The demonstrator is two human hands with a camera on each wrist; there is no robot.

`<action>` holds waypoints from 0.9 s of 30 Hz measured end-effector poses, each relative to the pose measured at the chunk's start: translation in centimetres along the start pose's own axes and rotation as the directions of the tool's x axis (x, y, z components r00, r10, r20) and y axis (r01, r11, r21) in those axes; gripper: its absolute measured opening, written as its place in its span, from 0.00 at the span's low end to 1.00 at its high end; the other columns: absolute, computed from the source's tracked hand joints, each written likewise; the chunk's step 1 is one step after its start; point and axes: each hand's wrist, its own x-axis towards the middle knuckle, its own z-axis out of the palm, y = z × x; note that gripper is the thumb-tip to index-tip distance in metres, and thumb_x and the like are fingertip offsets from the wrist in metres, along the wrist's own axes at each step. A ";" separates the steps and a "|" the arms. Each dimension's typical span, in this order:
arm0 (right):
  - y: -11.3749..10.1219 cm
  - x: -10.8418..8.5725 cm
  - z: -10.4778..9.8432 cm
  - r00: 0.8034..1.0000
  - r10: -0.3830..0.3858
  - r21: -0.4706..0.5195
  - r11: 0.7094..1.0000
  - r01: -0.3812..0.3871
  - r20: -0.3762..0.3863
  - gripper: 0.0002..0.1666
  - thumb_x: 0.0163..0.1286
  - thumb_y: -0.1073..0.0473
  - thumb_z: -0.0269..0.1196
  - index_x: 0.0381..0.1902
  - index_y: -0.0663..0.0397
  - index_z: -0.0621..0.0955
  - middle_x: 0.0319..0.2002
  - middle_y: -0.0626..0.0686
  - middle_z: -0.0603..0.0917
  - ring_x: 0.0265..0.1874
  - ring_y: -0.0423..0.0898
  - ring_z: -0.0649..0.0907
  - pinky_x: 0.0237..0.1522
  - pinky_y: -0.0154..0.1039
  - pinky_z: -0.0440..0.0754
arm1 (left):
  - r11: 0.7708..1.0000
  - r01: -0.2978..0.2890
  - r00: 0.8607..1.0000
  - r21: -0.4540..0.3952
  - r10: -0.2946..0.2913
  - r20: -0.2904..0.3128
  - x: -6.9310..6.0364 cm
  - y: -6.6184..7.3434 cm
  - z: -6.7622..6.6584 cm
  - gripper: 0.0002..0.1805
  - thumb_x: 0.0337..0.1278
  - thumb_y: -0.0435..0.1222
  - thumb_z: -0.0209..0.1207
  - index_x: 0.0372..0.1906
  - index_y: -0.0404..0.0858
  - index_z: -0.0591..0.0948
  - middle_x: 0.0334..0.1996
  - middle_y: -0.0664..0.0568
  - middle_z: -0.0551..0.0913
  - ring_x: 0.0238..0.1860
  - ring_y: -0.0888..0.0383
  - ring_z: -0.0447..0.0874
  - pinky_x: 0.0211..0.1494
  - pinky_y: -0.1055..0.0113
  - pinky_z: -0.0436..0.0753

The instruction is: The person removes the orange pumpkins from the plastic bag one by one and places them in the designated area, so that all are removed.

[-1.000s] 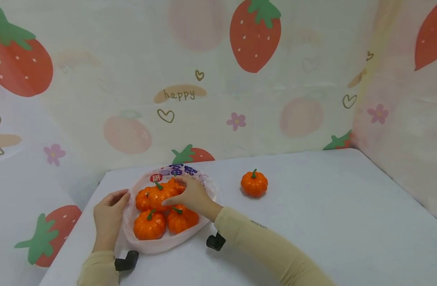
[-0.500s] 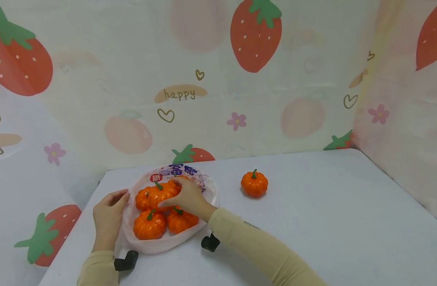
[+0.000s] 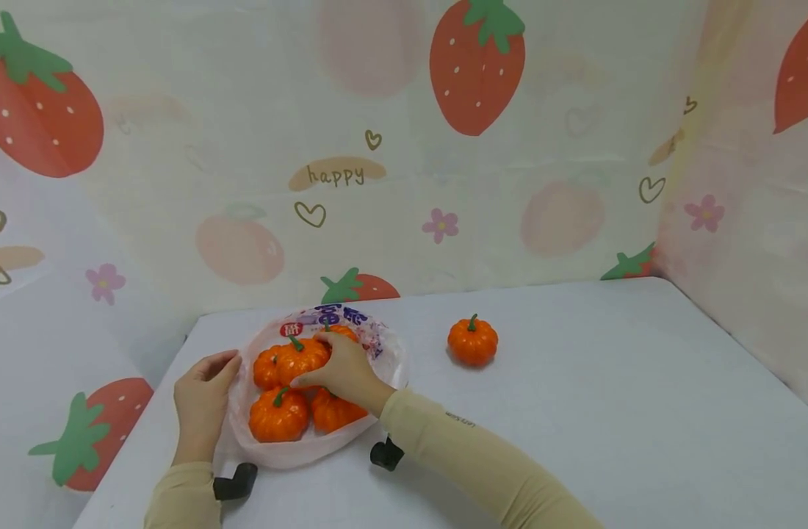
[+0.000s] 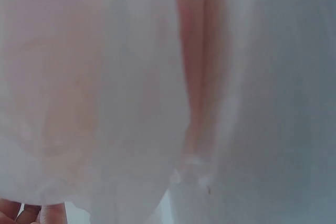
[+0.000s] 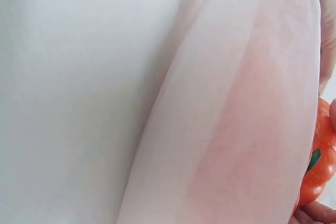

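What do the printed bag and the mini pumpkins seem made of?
Printed bag: probably thin plastic film, fairly matte; a pinkish tint shows through its wall in the right wrist view. Mini pumpkins: perhaps painted foam or hard plastic, glossy, judging by bright highlights and uniform orange; real ones can't be ruled out.

Toward the table's [image 3: 615, 397] left edge, the right hand [image 3: 347, 373] hides part of the gripped pumpkin [image 3: 300, 361] and the rear pumpkin [image 3: 343, 333]. The left wrist view blurs the bag [image 4: 121, 98]; the table's near edge is cut off.

Glossy smooth pumpkins [image 3: 278, 416], thin plastic bag [image 3: 291, 457], matt table [image 3: 596, 382].
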 end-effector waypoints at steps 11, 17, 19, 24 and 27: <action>-0.1 -0.1 0.4 0.999 0.015 -0.035 0.999 -0.016 -0.045 0.47 0.53 0.46 0.78 0.68 0.53 0.73 0.65 0.53 0.77 0.63 0.51 0.76 0.66 0.48 0.77 | 1.000 0.015 1.000 0.009 -0.015 -0.001 -0.1 0.2 0.0 0.27 0.68 0.55 0.55 0.62 0.44 0.80 0.61 0.49 0.80 0.52 0.66 0.76 0.53 0.85 0.77; 0.1 -0.2 0.5 0.998 0.025 0.009 1.000 -0.024 -0.055 0.46 0.54 0.47 0.77 0.68 0.53 0.73 0.65 0.53 0.77 0.63 0.51 0.77 0.65 0.48 0.78 | 1.000 0.001 1.000 0.021 -0.001 -0.001 -0.2 0.2 0.0 0.26 0.68 0.55 0.55 0.62 0.44 0.80 0.61 0.49 0.80 0.52 0.66 0.76 0.53 0.85 0.77; 0.1 -0.3 0.4 0.998 0.030 0.044 0.999 -0.028 -0.053 0.46 0.54 0.47 0.77 0.68 0.52 0.73 0.65 0.53 0.77 0.63 0.51 0.77 0.65 0.48 0.78 | 1.000 -0.002 1.000 0.022 0.002 0.001 -0.2 0.2 0.0 0.26 0.68 0.55 0.54 0.62 0.44 0.80 0.61 0.49 0.80 0.53 0.65 0.75 0.53 0.85 0.77; 0.0 -0.5 -0.5 0.999 0.019 0.093 0.995 -0.016 -0.035 0.46 0.54 0.47 0.77 0.69 0.51 0.72 0.66 0.52 0.76 0.64 0.52 0.76 0.64 0.49 0.78 | 1.000 -0.001 1.000 0.014 0.001 0.005 -0.2 0.2 0.0 0.27 0.68 0.56 0.54 0.62 0.45 0.79 0.62 0.49 0.79 0.54 0.65 0.75 0.54 0.84 0.77; -0.1 -0.6 -1.4 0.999 0.011 0.080 0.997 -0.008 -0.032 0.47 0.55 0.45 0.76 0.69 0.50 0.72 0.67 0.52 0.75 0.64 0.52 0.76 0.65 0.50 0.78 | 1.000 0.007 1.000 0.012 -0.007 0.008 -0.2 0.2 -0.1 0.27 0.68 0.56 0.54 0.62 0.45 0.79 0.62 0.50 0.79 0.54 0.65 0.75 0.54 0.84 0.77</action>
